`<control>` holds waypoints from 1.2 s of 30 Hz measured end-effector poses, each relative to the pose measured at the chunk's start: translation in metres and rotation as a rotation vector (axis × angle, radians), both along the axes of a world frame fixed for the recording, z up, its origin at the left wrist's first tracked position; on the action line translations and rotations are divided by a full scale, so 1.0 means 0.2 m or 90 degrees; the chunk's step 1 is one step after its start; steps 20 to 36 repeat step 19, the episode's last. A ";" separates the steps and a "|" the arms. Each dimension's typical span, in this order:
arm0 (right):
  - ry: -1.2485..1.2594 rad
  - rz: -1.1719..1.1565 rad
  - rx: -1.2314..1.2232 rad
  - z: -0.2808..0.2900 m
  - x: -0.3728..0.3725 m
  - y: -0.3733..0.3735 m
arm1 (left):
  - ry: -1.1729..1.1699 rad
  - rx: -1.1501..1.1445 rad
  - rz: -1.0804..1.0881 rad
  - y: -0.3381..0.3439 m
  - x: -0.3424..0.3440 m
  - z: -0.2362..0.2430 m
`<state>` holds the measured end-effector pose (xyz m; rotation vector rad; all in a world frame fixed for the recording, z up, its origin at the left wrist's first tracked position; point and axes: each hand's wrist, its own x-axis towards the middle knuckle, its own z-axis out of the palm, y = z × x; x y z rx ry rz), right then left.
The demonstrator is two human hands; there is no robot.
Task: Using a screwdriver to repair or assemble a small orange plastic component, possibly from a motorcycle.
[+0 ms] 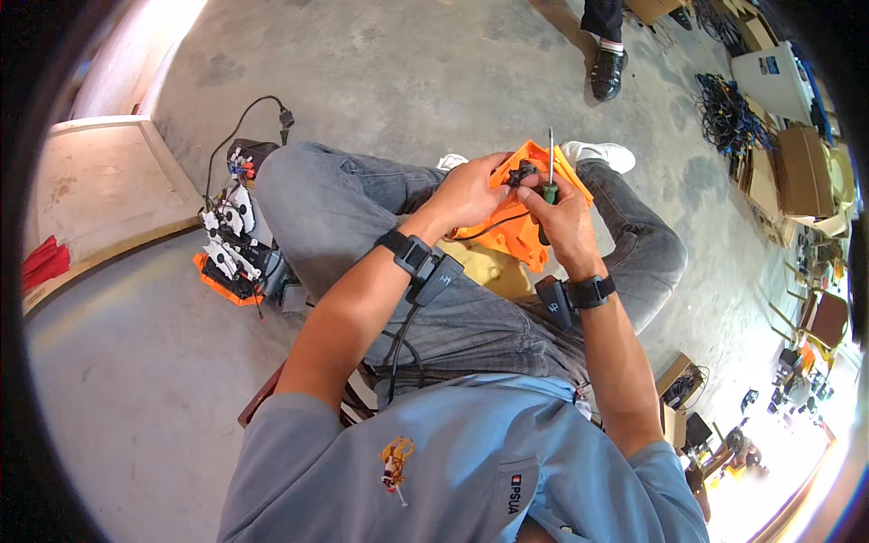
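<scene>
An orange plastic housing rests over my lap, tilted between my two hands. My left hand is closed on its left edge, with the fingers partly hidden behind it. A small black part with a black cable sits at the housing's upper middle, where the fingertips of both hands meet. My right hand is closed around a screwdriver with a green handle; its metal shaft points away from me. The right fingertips also touch the black part. Whether that part is fixed to the housing, I cannot tell.
A yellow piece lies under the housing on my lap. To my left are white and black parts with cables, and a wooden board. A person's shoe stands ahead. Tangled cables and cardboard boxes line the right.
</scene>
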<state>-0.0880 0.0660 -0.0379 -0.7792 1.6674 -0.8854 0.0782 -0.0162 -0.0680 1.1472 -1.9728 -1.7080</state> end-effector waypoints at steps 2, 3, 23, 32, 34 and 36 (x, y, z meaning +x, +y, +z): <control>-0.002 0.002 0.013 0.00 0.00 -0.01 | -0.005 -0.007 0.002 0.00 0.00 -0.01; -0.004 0.003 0.026 0.00 0.00 -0.01 | -0.009 -0.013 0.002 0.00 0.00 -0.01; 0.021 -0.029 0.001 -0.05 0.02 -0.01 | 0.014 0.024 -0.034 -0.01 0.00 0.02; 0.021 -0.029 0.001 -0.05 0.02 -0.01 | 0.014 0.024 -0.034 -0.01 0.00 0.02; 0.021 -0.029 0.001 -0.05 0.02 -0.01 | 0.014 0.024 -0.034 -0.01 0.00 0.02; 0.021 -0.029 0.001 -0.05 0.02 -0.01 | 0.014 0.024 -0.034 -0.01 0.00 0.02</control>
